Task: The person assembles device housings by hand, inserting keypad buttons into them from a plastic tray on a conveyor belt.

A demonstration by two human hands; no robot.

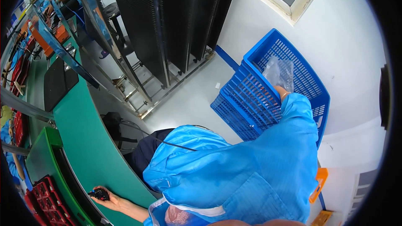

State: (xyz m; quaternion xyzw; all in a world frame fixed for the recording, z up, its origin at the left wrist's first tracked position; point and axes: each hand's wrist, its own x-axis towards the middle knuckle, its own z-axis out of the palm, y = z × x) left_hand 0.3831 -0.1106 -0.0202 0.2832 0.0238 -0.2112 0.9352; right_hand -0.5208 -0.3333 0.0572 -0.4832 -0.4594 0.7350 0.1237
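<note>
Black component (99, 193) is located over the counter (92, 142), close to its far edge, next to the green-framed unit (50, 152). Your left hand (108, 201) carries it, with the fingers curled around the body and the part projecting beyond the fingertips. Expect it to be light and stiff; its finish may be slightly slippery against bare skin. Treat the small coloured details on its surface as possibly fragile: take hold by the outer sides and keep pressure off these details. Your right arm extends to the blue crate (247, 77), and your right hand (282, 92) is inside its slatted side wall, just beside the clear plastic bag (276, 68). The fingers are hidden behind the wall, so you cannot tell whether they are wide, narrow or gripping the bag. Judge the bag as light, soft and easily creased; grasp it by a gathered fold.
</note>
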